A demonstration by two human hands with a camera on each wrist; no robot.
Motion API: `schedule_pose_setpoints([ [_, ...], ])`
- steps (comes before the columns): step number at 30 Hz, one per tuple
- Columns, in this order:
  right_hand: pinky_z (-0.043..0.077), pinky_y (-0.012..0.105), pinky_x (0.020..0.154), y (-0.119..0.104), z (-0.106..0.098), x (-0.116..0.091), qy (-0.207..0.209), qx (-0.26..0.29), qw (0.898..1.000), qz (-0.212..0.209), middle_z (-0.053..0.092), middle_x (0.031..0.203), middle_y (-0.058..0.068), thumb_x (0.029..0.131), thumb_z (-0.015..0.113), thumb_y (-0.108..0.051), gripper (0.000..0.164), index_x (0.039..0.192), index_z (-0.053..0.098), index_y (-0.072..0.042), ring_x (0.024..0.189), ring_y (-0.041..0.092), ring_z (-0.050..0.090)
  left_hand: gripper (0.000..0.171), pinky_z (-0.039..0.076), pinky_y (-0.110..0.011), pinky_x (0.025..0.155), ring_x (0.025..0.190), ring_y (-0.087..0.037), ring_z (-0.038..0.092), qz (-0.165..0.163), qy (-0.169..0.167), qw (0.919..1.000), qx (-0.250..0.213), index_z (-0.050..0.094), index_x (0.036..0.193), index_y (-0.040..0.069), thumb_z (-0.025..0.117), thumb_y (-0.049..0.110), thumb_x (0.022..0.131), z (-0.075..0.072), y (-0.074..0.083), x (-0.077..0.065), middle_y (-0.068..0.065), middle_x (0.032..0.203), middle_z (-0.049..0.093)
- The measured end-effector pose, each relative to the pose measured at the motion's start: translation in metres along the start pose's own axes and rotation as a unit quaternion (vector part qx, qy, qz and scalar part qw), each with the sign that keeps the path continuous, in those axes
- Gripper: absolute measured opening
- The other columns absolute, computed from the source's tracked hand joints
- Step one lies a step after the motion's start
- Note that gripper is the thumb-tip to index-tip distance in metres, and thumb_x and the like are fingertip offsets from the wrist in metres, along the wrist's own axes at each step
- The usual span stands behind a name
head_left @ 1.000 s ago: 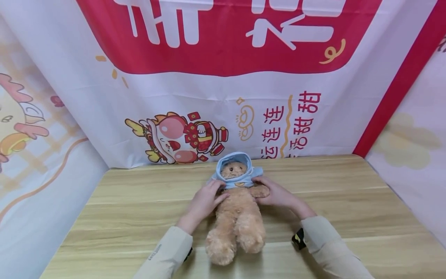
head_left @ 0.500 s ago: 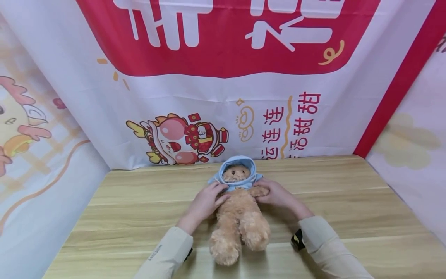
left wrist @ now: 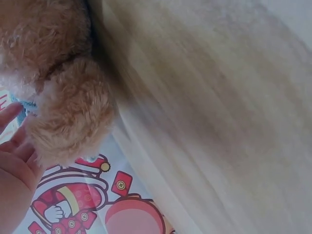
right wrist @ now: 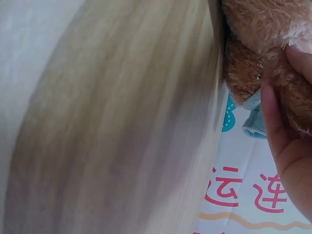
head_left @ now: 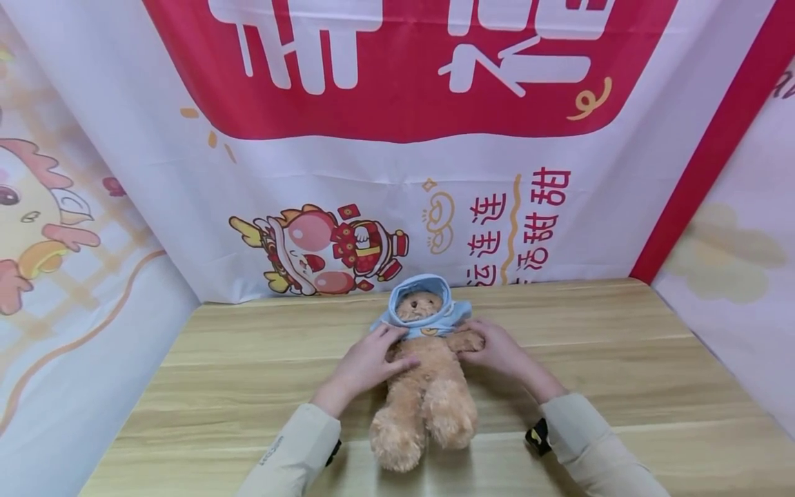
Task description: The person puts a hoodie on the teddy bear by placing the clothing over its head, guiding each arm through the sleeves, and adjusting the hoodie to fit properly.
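Observation:
A fluffy light-brown teddy bear [head_left: 431,366] lies on its back, head toward the backdrop, feet toward me. A light-blue hooded top [head_left: 452,316] frames its face and is bunched at its upper chest, above the bare belly. My left hand [head_left: 370,359] grips the bear's side, thumb across the belly and fingers by the top's hem. On the other side, my right hand [head_left: 499,351] holds the bear's arm [head_left: 466,340], a short sleeve of the top sticking out above it. The right wrist view shows that arm between thumb and fingers [right wrist: 275,119].
The bear lies on a wood-grain table [head_left: 261,366]. Right behind its hood, a white and red printed cloth [head_left: 348,162] rises from the table's back edge. More printed cloth hangs at the left [head_left: 62,207] and right sides.
My left thumb has slid farther across the bear's belly. The bear shifted slightly toward me, then back a little, and the blue sleeve by my right hand stands out more than half a second ago.

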State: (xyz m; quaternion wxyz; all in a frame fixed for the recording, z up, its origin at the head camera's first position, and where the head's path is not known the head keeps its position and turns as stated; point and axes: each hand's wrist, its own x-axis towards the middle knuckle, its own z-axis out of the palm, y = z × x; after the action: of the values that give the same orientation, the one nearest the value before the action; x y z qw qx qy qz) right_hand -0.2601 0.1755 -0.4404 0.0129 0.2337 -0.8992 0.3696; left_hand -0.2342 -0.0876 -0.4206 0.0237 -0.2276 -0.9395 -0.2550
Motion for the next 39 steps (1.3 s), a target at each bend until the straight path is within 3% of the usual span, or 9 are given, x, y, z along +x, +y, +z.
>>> schedule_pose_setpoints([
  [6,0.047,0.053,0.097,0.0,0.001,0.001,-0.012,0.016,1.0,0.02,0.066,0.117,0.02,0.077,0.078,-0.016,0.039,0.112,0.065,-0.006,0.11,0.039,0.061,0.069,0.053,-0.043,0.089,0.102,-0.024,0.061,0.026,-0.004,0.9996,0.015,0.056,0.131,0.016,0.071,0.054,0.076,-0.003,0.0,-0.003,-0.006,0.125,0.055],
  [12,0.046,0.053,0.099,-0.003,0.001,0.004,-0.005,0.026,0.999,0.047,0.066,0.118,0.02,0.074,0.08,-0.016,0.039,0.11,0.068,-0.006,0.111,0.039,0.061,0.073,0.052,-0.042,0.093,0.115,-0.026,0.057,0.074,-0.003,0.9971,0.016,0.057,0.13,0.017,0.078,0.05,0.069,-0.005,-0.001,-0.004,-0.006,0.128,0.054],
  [17,0.049,0.047,0.094,-0.005,0.001,0.007,0.008,0.067,0.994,0.08,0.068,0.113,0.018,0.072,0.081,-0.018,0.043,0.111,0.066,-0.006,0.105,0.032,0.063,0.074,0.05,-0.04,0.094,0.116,-0.024,0.055,0.101,0.003,0.9943,0.034,0.059,0.129,0.018,0.08,0.052,0.066,-0.004,-0.004,-0.003,-0.005,0.126,0.055],
  [24,0.053,0.032,0.084,-0.006,0.0,0.008,-0.001,0.155,0.983,0.098,0.071,0.104,0.016,0.073,0.08,-0.015,0.045,0.112,0.065,0.0,0.089,0.016,0.066,0.078,0.045,-0.045,0.103,0.125,-0.029,0.05,0.097,0.01,0.9948,0.032,0.055,0.132,0.014,0.078,0.053,0.068,0.001,-0.005,-0.002,-0.009,0.135,0.05],
  [29,0.054,0.028,0.081,-0.012,-0.001,0.008,0.005,0.198,0.974,0.111,0.071,0.101,0.017,0.073,0.077,-0.008,0.041,0.11,0.066,0.005,0.084,0.009,0.064,0.082,0.046,-0.046,0.102,0.126,-0.031,0.049,0.075,0.009,0.997,0.017,0.051,0.137,0.015,0.079,0.05,0.069,0.001,-0.002,-0.001,-0.011,0.138,0.047],
  [34,0.052,0.026,0.085,-0.014,-0.001,0.01,0.021,0.216,0.971,0.101,0.069,0.11,0.02,0.076,0.074,-0.007,0.042,0.115,0.063,0.006,0.089,0.004,0.062,0.084,0.047,-0.046,0.101,0.124,-0.031,0.05,0.053,0.011,0.9985,0.009,0.049,0.138,0.015,0.079,0.05,0.068,0.002,0.001,0.001,-0.012,0.136,0.047],
  [39,0.05,0.022,0.088,-0.013,-0.003,0.011,0.0,0.257,0.964,0.067,0.061,0.12,0.026,0.081,0.068,-0.002,0.046,0.124,0.054,0.008,0.094,0.0,0.06,0.087,0.046,-0.047,0.102,0.124,-0.032,0.05,0.034,0.007,0.9994,-0.01,0.046,0.14,0.013,0.08,0.049,0.068,0.005,0.003,0.003,-0.014,0.136,0.045],
])
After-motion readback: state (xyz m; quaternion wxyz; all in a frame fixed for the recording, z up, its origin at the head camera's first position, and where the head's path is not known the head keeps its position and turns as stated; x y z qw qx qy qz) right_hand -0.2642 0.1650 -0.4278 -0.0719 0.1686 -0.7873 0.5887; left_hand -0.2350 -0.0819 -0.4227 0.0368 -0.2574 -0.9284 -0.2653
